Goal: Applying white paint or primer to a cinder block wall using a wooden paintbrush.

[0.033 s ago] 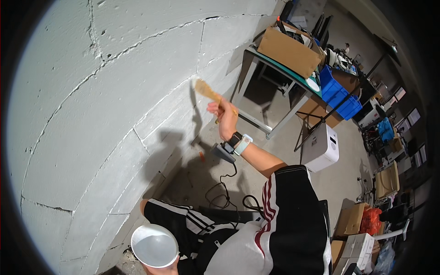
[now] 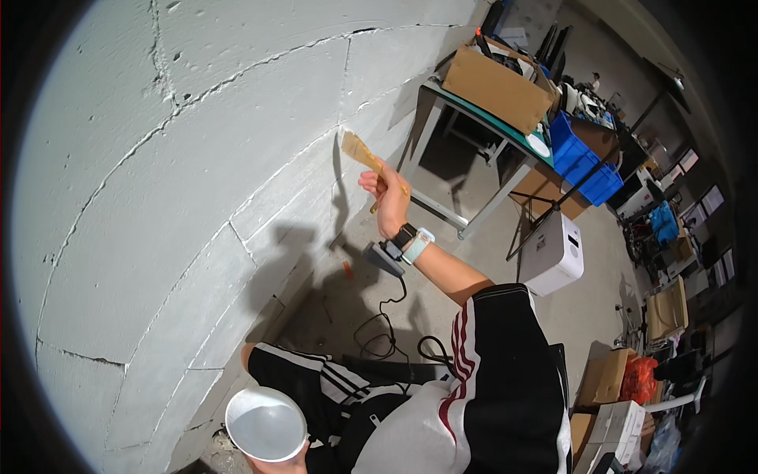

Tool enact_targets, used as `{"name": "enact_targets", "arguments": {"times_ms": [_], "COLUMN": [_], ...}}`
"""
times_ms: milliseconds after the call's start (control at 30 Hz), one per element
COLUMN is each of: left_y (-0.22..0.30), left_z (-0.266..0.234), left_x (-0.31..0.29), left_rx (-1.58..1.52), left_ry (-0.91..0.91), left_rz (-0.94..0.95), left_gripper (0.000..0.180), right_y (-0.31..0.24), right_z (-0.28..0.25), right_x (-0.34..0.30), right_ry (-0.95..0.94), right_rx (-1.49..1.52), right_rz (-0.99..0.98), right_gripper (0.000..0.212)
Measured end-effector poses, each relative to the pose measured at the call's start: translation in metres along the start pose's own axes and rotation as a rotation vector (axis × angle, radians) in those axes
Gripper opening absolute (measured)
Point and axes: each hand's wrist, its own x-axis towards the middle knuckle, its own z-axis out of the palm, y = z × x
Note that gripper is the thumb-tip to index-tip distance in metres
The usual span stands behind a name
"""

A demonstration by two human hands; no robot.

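My right hand [image 2: 390, 204] is closed on a flat paintbrush [image 2: 362, 152] with a yellowish handle. The brush's pale tip meets the whitish block wall [image 2: 229, 150] at a joint between blocks; whether it presses there or just hovers is hard to tell. Low at the front, my left hand [image 2: 286, 464] grips a white bowl [image 2: 272, 449] from below, partly hidden by it. Inside the bowl lies something pale, likely a liquid. A wristband and a dark watch [image 2: 405, 237] sit on my right wrist, beside a grey device with a cable [image 2: 383, 259].
Beyond my right hand stands a green-topped table [image 2: 482, 113] bearing a cardboard box [image 2: 497, 87]. Blue crates [image 2: 588, 166], a tripod [image 2: 545, 207] and a white appliance [image 2: 553, 254] are to the right. A black cable [image 2: 384, 316] trails near my legs; boxes [image 2: 616, 426] are stacked at lower right.
The paintbrush in my right hand has shifted slightly to the right along the wall. My left hand and the bowl look unmoved.
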Motion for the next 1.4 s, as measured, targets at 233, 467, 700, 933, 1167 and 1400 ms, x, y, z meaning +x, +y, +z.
{"name": "enact_targets", "arguments": {"times_ms": [233, 467, 700, 933, 1167, 1400], "left_y": [-0.009, -0.025, 0.007, 0.003, 0.010, 0.021], "left_z": [-0.005, 0.004, -0.005, -0.006, -0.009, -0.013], "left_x": [-0.003, -0.015, -0.022, -0.036, -0.039, -0.046], "left_rx": [0.130, -0.161, -0.122, -0.055, -0.036, -0.050], "left_ry": [0.029, 0.139, 0.188, 0.176, 0.263, 0.323], "left_rz": [0.051, -0.016, -0.223, -0.220, -0.205, -0.216], "left_gripper": [0.114, 0.113, 0.109, 0.108, 0.113, 0.097], "right_y": [0.018, 0.006, 0.029, 0.015, 0.033, 0.019], "right_z": [0.011, 0.008, 0.012, -0.004, 0.005, 0.035], "right_x": [-0.027, -0.026, 0.002, -0.040, -0.015, -0.110], "right_ry": [-0.299, -0.259, -0.047, -0.481, -0.176, -1.006], "right_rx": [-0.123, -0.079, -0.069, -0.108, -0.057, -0.383], "right_rz": [0.082, -0.044, 0.033, 0.111, 0.059, -0.046], "right_gripper": [0.039, 0.040, 0.037, 0.041, 0.037, 0.028]}}
